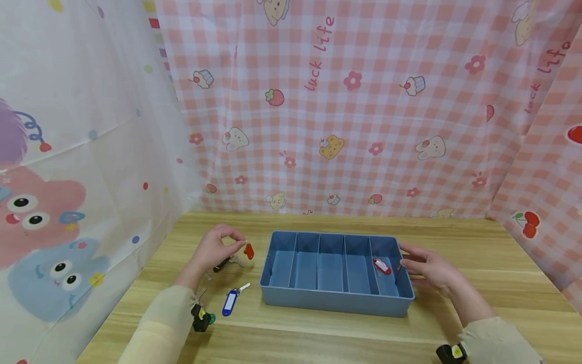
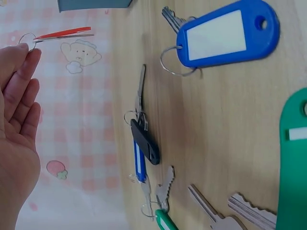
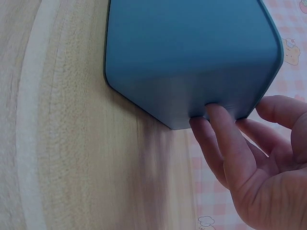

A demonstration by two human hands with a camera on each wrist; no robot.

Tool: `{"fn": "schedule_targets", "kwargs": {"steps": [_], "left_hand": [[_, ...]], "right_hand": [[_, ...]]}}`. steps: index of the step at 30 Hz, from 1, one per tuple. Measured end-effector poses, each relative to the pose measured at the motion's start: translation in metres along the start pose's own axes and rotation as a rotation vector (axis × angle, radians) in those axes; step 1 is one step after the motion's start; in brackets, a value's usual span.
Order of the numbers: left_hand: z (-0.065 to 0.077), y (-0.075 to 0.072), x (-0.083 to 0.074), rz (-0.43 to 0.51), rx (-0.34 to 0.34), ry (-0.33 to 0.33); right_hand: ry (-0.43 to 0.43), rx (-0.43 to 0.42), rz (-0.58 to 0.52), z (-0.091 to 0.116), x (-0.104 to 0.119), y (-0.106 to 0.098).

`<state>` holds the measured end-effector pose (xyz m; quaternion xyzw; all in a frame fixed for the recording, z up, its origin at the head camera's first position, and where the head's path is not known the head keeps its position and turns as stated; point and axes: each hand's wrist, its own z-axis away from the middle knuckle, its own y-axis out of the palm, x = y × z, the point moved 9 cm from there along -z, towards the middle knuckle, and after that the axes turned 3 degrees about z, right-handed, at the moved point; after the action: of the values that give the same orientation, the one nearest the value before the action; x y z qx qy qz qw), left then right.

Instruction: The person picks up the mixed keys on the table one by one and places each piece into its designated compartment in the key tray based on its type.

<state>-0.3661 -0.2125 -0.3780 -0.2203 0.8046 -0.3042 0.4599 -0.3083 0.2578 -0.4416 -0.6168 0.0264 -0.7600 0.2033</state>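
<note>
My left hand [image 1: 217,248] pinches the ring of a key with a red key tag [image 1: 248,251] between thumb and finger, above the table left of the box. In the left wrist view this red tag [image 2: 62,32] hangs edge-on beside its key. My right hand [image 1: 432,270] holds the right end wall of a blue-grey divided box [image 1: 336,298]. In the right wrist view its fingers lie against the outer wall [image 3: 158,91], with the thumb at the rim. Another key with a red-framed tag [image 1: 382,266] lies in the box's rightmost compartment.
On the table [image 1: 318,333], left of the box, lie keys with a blue tag [image 1: 230,303], a black tag [image 2: 145,143] and green tags [image 2: 292,158]; my left arm partly hides them. A pink checked cloth [image 1: 336,111] hangs behind the table, a white patterned cloth [image 1: 118,151] at left.
</note>
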Motion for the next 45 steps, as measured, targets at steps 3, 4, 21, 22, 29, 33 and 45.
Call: {"fn": "schedule_targets", "kwargs": {"steps": [3, 4, 21, 22, 29, 33, 45], "left_hand": [[-0.001, -0.001, -0.003, 0.011, -0.01, 0.014], [-0.001, -0.001, -0.004, 0.015, -0.014, 0.018], [-0.006, -0.004, -0.025, 0.107, -0.074, 0.03], [-0.006, -0.004, -0.028, 0.11, -0.078, 0.035], [-0.009, 0.0, -0.042, 0.134, -0.074, 0.037], [-0.01, 0.004, -0.049, 0.148, -0.063, 0.043], [-0.014, 0.013, -0.07, 0.152, -0.068, 0.073]], "right_hand": [[0.0, -0.002, -0.001, 0.0, 0.0, 0.0], [-0.004, 0.002, -0.002, 0.0, 0.001, 0.0], [-0.008, -0.002, -0.006, -0.001, 0.0, 0.0], [-0.012, 0.002, -0.007, 0.0, 0.0, 0.0], [-0.018, 0.001, -0.007, -0.001, 0.0, 0.001], [-0.018, 0.0, -0.007, 0.0, 0.0, 0.001], [-0.019, -0.001, -0.007, 0.0, 0.001, 0.001]]}}
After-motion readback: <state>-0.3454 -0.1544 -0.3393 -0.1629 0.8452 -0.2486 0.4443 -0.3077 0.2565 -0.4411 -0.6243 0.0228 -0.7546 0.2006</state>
